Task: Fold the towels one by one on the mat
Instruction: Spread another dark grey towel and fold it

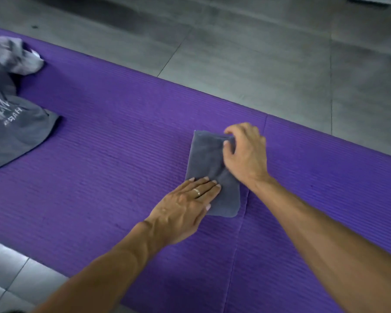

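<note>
Both forearms reach out over the purple mat (113,154), left hand (185,204) pressing flat with straight fingers on the folded grey towel (207,159), right hand (246,152) pinching its far edge.

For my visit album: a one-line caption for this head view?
Left hand flattens a folded grey towel on a purple mat; right hand pinches its far edge.

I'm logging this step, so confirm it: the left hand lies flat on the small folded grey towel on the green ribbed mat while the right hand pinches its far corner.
One detail is wrong: the ribbed mat is purple, not green, as the head view shows. The rest holds: the left hand lies flat on the small folded grey towel while the right hand pinches its far corner.
</note>
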Action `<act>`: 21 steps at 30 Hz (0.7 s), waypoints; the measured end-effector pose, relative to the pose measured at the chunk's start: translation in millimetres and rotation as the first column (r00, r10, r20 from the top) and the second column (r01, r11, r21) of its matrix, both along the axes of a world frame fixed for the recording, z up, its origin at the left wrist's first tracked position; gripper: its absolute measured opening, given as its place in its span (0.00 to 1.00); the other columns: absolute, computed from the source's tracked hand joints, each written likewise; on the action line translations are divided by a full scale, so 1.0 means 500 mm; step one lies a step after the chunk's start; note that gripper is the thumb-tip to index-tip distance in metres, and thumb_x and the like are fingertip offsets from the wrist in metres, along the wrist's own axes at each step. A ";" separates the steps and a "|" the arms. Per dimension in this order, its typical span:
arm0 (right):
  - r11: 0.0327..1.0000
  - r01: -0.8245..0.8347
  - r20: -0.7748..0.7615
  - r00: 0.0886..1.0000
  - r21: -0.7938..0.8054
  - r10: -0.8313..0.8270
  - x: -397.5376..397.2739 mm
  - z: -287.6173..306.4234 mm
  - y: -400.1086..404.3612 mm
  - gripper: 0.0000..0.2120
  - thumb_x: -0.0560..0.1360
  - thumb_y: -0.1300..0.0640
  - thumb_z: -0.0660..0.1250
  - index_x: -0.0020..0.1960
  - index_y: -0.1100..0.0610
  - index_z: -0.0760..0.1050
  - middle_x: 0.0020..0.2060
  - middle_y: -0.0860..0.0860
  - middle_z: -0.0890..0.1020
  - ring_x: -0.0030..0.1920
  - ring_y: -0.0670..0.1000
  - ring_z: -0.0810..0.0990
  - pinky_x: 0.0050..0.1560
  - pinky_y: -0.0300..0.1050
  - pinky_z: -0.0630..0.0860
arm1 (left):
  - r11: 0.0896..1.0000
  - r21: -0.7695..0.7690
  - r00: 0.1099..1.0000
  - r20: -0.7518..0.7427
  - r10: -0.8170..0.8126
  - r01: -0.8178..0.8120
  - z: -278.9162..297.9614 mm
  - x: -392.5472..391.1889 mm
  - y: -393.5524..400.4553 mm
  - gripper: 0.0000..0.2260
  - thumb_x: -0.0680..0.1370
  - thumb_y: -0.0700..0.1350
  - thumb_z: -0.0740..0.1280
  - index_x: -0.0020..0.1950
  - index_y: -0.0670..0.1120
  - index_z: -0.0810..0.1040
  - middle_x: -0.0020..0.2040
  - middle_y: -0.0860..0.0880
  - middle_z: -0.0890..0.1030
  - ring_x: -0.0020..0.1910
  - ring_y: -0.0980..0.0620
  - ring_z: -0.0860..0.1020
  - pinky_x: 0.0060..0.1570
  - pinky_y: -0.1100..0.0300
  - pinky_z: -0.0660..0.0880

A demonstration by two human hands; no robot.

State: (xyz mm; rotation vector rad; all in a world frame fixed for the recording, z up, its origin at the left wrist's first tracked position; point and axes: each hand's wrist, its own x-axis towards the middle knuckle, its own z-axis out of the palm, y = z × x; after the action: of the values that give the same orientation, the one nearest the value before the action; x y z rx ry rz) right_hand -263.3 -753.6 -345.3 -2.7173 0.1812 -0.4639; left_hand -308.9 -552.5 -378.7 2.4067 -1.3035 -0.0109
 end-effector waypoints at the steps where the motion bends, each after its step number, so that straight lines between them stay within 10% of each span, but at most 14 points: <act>1: 0.979 -0.203 0.029 0.979 0.033 0.203 -0.009 -0.006 0.010 0.12 0.76 0.55 0.62 0.58 0.54 0.77 0.60 0.51 0.77 0.63 0.54 0.72 0.62 0.51 0.68 | 1.000 0.019 1.000 -0.004 0.005 -0.004 -0.011 -0.002 0.007 0.22 0.81 0.47 0.55 0.75 0.45 0.66 0.73 0.48 0.70 0.74 0.51 0.64 0.71 0.50 0.64; 4: 0.817 -0.518 -0.225 0.790 0.253 0.570 -0.014 -0.035 0.010 0.19 0.81 0.50 0.52 0.66 0.50 0.75 0.73 0.47 0.68 0.75 0.45 0.59 0.75 0.47 0.51 | 0.998 0.056 1.000 0.021 0.005 -0.006 -0.031 -0.006 0.016 0.23 0.82 0.50 0.54 0.77 0.45 0.61 0.75 0.49 0.65 0.76 0.51 0.59 0.74 0.50 0.58; 9: 0.805 -0.584 -0.509 0.727 -0.105 0.461 0.060 -0.065 -0.070 0.26 0.81 0.38 0.38 0.77 0.40 0.45 0.77 0.42 0.42 0.76 0.44 0.36 0.75 0.55 0.33 | 0.999 -0.001 0.999 0.000 0.033 -0.033 -0.045 -0.004 0.013 0.25 0.81 0.55 0.58 0.77 0.47 0.62 0.75 0.50 0.65 0.76 0.51 0.58 0.75 0.50 0.57; 13: 0.865 -0.411 -0.460 0.851 -0.287 0.252 0.107 -0.040 -0.090 0.26 0.83 0.42 0.45 0.79 0.44 0.49 0.79 0.51 0.45 0.78 0.53 0.41 0.75 0.64 0.38 | 0.998 0.058 1.000 -0.002 0.022 -0.022 -0.043 0.006 0.007 0.31 0.77 0.61 0.62 0.76 0.48 0.64 0.74 0.51 0.68 0.75 0.51 0.62 0.73 0.48 0.62; 17: 0.790 -0.600 -0.318 0.779 -0.126 0.541 0.005 -0.040 -0.045 0.24 0.81 0.50 0.48 0.76 0.52 0.61 0.77 0.51 0.59 0.77 0.51 0.55 0.75 0.57 0.51 | 0.991 0.133 0.999 0.041 -0.009 0.003 -0.037 0.016 0.006 0.32 0.75 0.63 0.61 0.76 0.48 0.65 0.73 0.50 0.69 0.74 0.51 0.63 0.74 0.51 0.59; 21: 0.805 -0.560 -0.519 0.756 -0.197 0.399 -0.020 -0.045 -0.091 0.30 0.79 0.38 0.38 0.79 0.46 0.47 0.77 0.41 0.44 0.78 0.45 0.40 0.75 0.62 0.40 | 0.992 0.118 0.990 0.133 0.034 -0.050 -0.007 0.008 -0.023 0.33 0.69 0.60 0.72 0.69 0.44 0.73 0.67 0.47 0.76 0.68 0.48 0.72 0.69 0.50 0.67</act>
State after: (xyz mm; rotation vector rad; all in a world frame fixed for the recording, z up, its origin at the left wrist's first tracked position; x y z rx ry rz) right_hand -273.1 -799.0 -367.7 -3.0046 -0.5433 0.3423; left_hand -304.8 -563.9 -382.4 2.5758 -1.3443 0.0839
